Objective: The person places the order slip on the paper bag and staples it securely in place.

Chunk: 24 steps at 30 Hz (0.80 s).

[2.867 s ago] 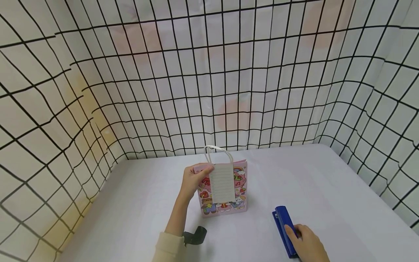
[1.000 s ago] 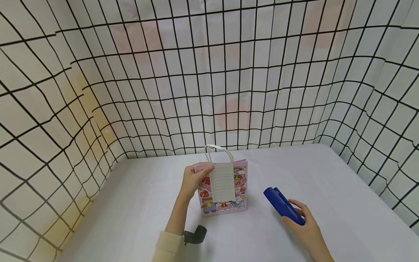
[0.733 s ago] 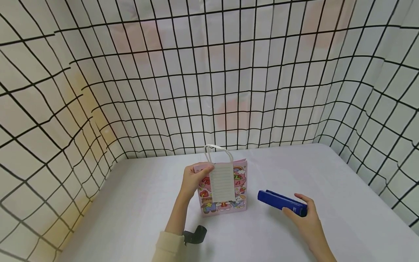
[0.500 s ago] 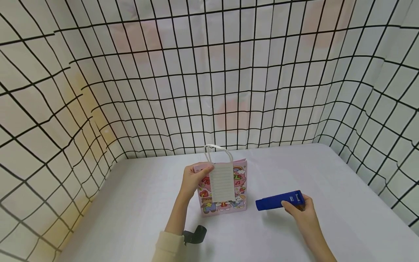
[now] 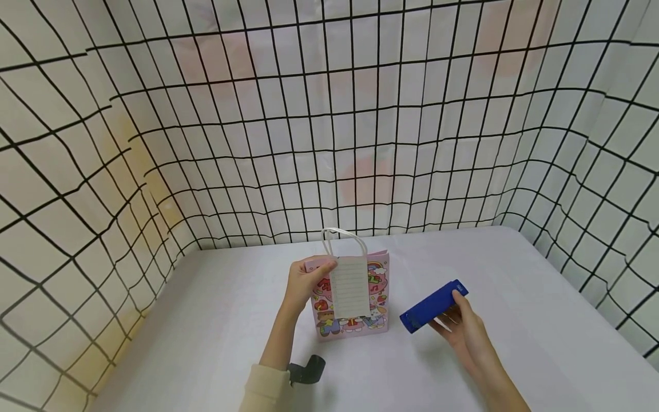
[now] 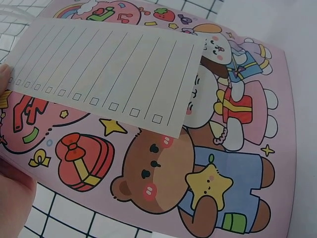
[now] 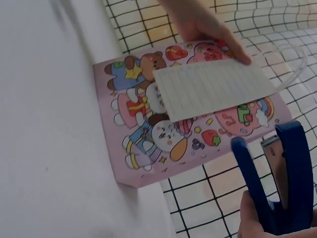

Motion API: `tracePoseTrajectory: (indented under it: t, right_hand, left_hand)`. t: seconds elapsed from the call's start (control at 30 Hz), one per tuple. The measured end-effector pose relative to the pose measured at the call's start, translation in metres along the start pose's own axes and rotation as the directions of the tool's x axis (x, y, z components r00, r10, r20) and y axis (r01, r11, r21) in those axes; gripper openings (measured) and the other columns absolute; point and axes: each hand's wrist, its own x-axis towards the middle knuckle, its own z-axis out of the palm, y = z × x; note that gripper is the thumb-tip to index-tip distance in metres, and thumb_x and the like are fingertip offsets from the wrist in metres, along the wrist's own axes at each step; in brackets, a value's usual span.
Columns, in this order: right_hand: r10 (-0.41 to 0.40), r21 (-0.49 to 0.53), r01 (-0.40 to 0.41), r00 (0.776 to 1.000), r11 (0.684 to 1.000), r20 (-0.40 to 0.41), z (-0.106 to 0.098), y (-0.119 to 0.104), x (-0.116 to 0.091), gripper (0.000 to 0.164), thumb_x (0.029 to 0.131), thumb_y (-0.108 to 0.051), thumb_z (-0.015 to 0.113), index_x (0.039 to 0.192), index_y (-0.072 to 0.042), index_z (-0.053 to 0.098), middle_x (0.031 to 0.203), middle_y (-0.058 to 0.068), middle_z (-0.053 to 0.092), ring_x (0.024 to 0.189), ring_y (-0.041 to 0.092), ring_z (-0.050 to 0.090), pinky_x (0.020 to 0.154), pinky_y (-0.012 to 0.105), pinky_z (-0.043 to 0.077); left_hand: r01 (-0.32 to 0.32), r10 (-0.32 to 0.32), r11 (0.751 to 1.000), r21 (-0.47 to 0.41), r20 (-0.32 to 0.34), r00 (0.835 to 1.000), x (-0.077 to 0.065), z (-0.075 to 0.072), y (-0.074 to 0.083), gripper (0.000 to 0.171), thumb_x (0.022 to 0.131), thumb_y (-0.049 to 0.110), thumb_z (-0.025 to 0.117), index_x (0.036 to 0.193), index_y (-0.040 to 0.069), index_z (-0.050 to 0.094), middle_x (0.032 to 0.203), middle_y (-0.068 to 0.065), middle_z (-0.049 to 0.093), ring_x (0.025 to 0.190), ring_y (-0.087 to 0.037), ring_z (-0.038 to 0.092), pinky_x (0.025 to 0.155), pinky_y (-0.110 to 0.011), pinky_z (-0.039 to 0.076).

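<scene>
A pink gift bag (image 5: 324, 309) with cartoon animals and white rope handles stands upright on the table. Against its front lies a lined paper sheet (image 5: 351, 289) with a column of small boxes, seen close up in the left wrist view. My left hand (image 5: 304, 281) pinches the sheet and the bag's top left edge between thumb and fingers. To the right of the bag, my right hand (image 5: 463, 323) holds a blue stapler (image 5: 431, 306) above the table. In the right wrist view the stapler's arms (image 7: 294, 173) are spread apart, pointing toward the bag's top edge without visibly touching it.
The white table (image 5: 216, 320) carries the bag. A white cloth with a black grid (image 5: 350, 131) walls the table at the back and both sides. A black device (image 5: 307, 369) sits at the left wrist by the cream sleeve (image 5: 266, 386).
My right hand has lifted the stapler off the table, turned it and brought it left toward the bag. The left hand, sheet and bag have stayed in place.
</scene>
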Motion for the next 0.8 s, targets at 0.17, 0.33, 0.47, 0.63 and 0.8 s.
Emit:
tracePoseTrajectory:
  t: [0.17,0.33,0.47,0.63,0.8]
  right_hand:
    - [0.045,0.042,-0.048,0.997,0.998,0.059,0.004,-0.005,0.006,0.065,0.094,-0.052,0.022,0.14,-0.012,-0.001,0.112,0.001,0.039,0.098,0.001,0.053,0.086,0.015,0.046]
    - [0.063,0.09,-0.07,0.995,0.994,0.075,0.013,-0.013,0.008,0.061,0.093,-0.056,0.023,0.135,-0.016,0.007,0.113,0.003,0.038,0.099,0.005,0.052,0.089,0.024,0.047]
    - [0.097,0.143,-0.11,0.991,0.984,0.096,0.02,-0.02,0.008,0.048,0.092,-0.058,0.026,0.12,-0.019,0.021,0.107,0.003,0.041,0.097,0.011,0.049,0.09,0.036,0.047]
    - [0.152,0.197,-0.183,0.975,0.963,0.163,0.03,-0.031,0.007,0.057,0.091,-0.06,0.023,0.125,-0.015,0.014,0.115,0.006,0.035,0.103,0.014,0.045,0.092,0.038,0.045]
    - [0.172,0.212,-0.214,0.965,0.953,0.199,0.039,-0.041,0.008,0.068,0.093,-0.055,0.026,0.135,-0.011,-0.006,0.125,0.009,0.023,0.108,0.016,0.04,0.093,0.034,0.045]
  left_hand:
    - [0.001,-0.001,1.0,0.0,0.001,1.0,0.0,0.0,0.0,0.023,0.086,0.01,0.061,0.099,-0.009,0.063,0.094,-0.024,0.067,0.067,-0.006,0.067,0.061,-0.022,0.053]
    - [-0.008,0.008,1.0,-0.001,0.002,1.0,0.0,0.0,0.0,0.023,0.086,0.009,0.061,0.099,-0.009,0.063,0.094,-0.024,0.067,0.067,-0.006,0.067,0.061,-0.021,0.053]
    - [-0.014,0.014,1.0,0.002,0.007,1.0,0.0,0.0,0.001,0.023,0.086,0.01,0.06,0.099,-0.01,0.063,0.095,-0.026,0.066,0.067,-0.006,0.067,0.061,-0.021,0.053]
    - [-0.014,0.014,1.0,0.005,0.003,1.0,-0.001,-0.001,0.0,0.022,0.086,0.009,0.061,0.097,-0.01,0.063,0.092,-0.025,0.068,0.066,-0.006,0.067,0.06,-0.021,0.053]
    - [-0.01,0.01,1.0,0.01,-0.002,1.0,0.0,-0.001,0.001,0.022,0.085,0.01,0.061,0.097,-0.01,0.063,0.087,-0.019,0.07,0.065,-0.006,0.066,0.058,-0.021,0.052]
